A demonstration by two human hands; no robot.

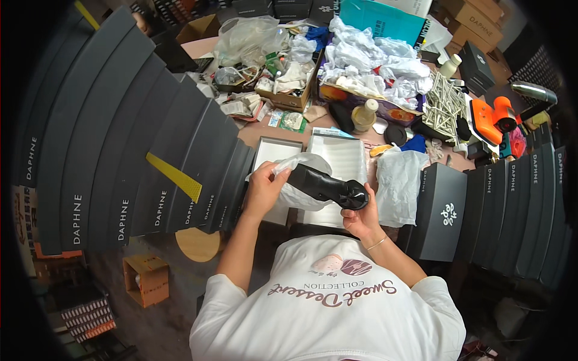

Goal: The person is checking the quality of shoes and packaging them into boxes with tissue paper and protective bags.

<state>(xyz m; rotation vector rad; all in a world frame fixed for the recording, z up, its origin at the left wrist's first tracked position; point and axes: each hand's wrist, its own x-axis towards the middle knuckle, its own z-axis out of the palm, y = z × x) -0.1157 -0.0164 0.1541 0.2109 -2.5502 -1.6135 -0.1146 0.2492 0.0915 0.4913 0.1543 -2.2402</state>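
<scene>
A glossy black shoe [325, 188] lies across in front of me, held between both hands above an open white-lined shoebox [337, 147]. My right hand [361, 218] is closed around its rounded right end. At the other end, my left hand [265, 188] pinches crumpled white tissue paper [304, 161] against the shoe. Some of that tissue hangs behind and below the shoe. A second white-lined tray, perhaps the box lid [280, 147], rests left of the box, partly hidden by my left hand and the tissue.
Tall rows of dark shoeboxes stand left [132, 144] and right [512, 198]. Behind the work spot are a carton of crumpled white tissue [376, 60], a bottle [364, 114], pale sticks [445, 105] and an orange tool [490, 120]. A white sheet [397, 186] lies right.
</scene>
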